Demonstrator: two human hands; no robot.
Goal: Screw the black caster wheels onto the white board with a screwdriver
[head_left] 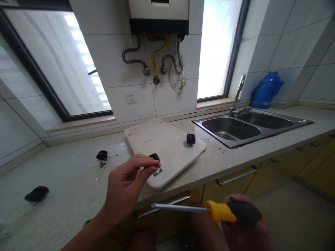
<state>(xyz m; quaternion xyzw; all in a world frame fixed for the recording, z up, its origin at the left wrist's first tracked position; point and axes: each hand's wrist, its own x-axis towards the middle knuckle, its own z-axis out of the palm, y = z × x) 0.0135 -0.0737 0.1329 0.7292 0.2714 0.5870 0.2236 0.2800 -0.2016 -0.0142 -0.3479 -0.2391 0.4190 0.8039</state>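
So that nothing slips, perhaps, a caster (155, 156) is pinched by left fingers (146, 161), a screwdriver (219, 212) gripped by right fingers (242, 198).

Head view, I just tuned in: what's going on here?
The left hand pinches a black caster at the near corner of a white board. The right hand holds a yellow-and-black screwdriver in front of the counter, its tip clear of the board. A second caster stands near the board's right corner. Two dark pieces lie on the counter to the left.
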